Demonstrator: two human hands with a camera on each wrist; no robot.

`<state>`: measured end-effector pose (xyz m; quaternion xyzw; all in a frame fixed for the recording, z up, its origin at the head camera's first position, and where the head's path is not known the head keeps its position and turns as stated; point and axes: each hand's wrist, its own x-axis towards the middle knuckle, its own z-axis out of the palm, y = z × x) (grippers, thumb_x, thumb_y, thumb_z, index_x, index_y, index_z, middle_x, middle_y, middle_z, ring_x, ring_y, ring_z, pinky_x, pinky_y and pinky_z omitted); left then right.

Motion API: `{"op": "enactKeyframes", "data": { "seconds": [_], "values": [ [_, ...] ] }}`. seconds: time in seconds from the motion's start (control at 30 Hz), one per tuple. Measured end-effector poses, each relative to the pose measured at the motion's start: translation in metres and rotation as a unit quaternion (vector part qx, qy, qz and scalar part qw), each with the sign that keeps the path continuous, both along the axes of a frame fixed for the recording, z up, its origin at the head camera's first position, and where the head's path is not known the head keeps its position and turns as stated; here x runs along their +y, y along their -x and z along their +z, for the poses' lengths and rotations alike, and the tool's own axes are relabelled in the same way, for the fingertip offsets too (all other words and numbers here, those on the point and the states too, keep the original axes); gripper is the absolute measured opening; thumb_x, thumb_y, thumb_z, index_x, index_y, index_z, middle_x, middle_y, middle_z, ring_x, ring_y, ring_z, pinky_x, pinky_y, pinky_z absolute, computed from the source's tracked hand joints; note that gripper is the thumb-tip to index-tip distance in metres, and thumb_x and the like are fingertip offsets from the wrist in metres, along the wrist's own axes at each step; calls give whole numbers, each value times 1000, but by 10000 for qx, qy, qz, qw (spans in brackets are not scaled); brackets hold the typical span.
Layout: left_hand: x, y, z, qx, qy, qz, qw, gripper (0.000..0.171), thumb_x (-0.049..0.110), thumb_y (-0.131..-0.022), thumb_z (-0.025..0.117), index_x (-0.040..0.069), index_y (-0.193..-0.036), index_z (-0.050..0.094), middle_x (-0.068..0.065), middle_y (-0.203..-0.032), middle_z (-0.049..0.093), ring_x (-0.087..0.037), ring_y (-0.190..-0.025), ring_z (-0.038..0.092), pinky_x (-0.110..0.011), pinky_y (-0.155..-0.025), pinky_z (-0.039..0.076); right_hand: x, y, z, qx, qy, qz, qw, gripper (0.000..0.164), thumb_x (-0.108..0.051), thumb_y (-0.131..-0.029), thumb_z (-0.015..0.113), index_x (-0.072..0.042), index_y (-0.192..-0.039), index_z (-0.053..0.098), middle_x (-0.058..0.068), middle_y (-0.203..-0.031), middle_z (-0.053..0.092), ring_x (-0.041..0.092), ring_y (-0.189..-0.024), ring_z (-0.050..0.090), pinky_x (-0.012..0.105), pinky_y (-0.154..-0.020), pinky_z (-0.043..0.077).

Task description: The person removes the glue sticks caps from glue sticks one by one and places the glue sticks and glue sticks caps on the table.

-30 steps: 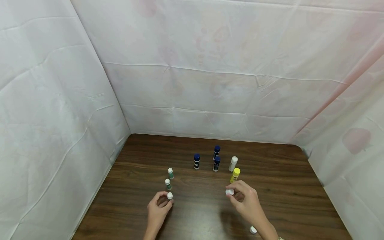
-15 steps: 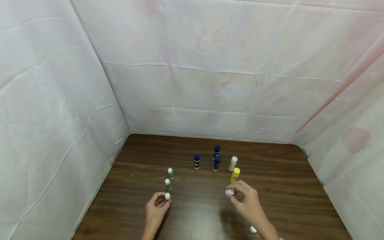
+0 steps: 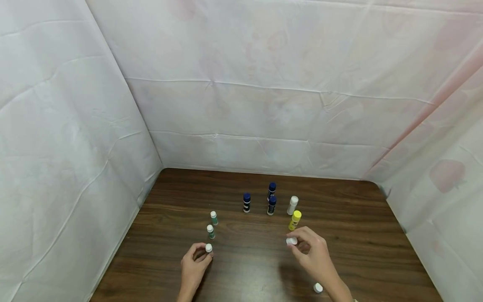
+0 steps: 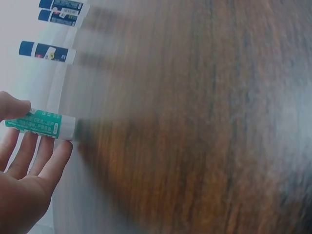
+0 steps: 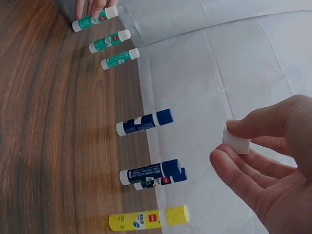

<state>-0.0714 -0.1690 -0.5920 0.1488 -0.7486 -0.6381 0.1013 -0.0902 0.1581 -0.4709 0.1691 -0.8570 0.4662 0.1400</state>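
Observation:
My left hand [image 3: 194,266] grips an upright green glue stick [image 4: 44,123] with a white cap, thumb on one side and fingers on the other. Two more green glue sticks with white caps, a nearer one [image 3: 211,231] and a farther one [image 3: 214,218], stand just beyond it. In my right hand [image 3: 311,251] a small white cap [image 5: 236,140] is pinched between thumb and fingertips, held above the table. Just past that hand, a yellow glue stick [image 3: 295,220] stands upright, with a white glue stick [image 3: 292,205] behind it.
Dark blue glue sticks stand toward the back of the wooden table [image 3: 358,218]: one [image 3: 247,203] on its own and a close pair [image 3: 271,205]. Another small white piece [image 3: 318,288] lies beside my right forearm. White cloth [image 3: 241,105] hangs around the table's back and sides.
My left hand has shifted slightly left with the green glue stick, away from the other two. The right hand stays nearly in place, still pinching the white cap.

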Motion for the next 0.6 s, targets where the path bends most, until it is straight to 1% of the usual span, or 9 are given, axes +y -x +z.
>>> {"op": "enactKeyframes", "data": {
  "seconds": [0.13, 0.3, 0.47, 0.6],
  "values": [
    [1, 0, 0, -6, 47, 1, 10000, 29, -11, -73, 72, 1, -98, 63, -13, -99, 63, -24, -95, 62, -28, -79, 54, 4, -1, -1, -124, -61, -161, 9998, 38, 12, -68, 77, -18, -89, 68, -3, -89, 63, 7, -70, 58, 21, -52, 51],
    [1, 0, 0, -22, 31, -20, 10000, 29, -11, -73, 72, 1, -97, 63, -13, -98, 63, -24, -94, 63, -28, -79, 54, 11, -2, -5, -233, -101, -320, 9992, 37, 12, -68, 76, -17, -89, 68, -5, -87, 63, 6, -70, 58, 22, -52, 51],
    [1, 0, 1, -37, 68, 3, 10000, 30, -10, -72, 73, 1, -98, 63, -13, -98, 63, -23, -94, 63, -30, -80, 54, 17, -3, -10, -84, -109, -330, 9994, 36, 12, -67, 77, -15, -89, 68, -4, -87, 63, 7, -69, 57, 22, -52, 51],
    [1, -1, 2, -60, 133, 26, 9999, 31, -9, -72, 74, 2, -99, 63, -12, -99, 63, -23, -96, 62, -34, -83, 53, 22, -3, -13, 53, -140, -373, 9992, 36, 12, -66, 77, -14, -89, 67, -3, -87, 64, 7, -68, 57, 22, -52, 51]
  ]
}}
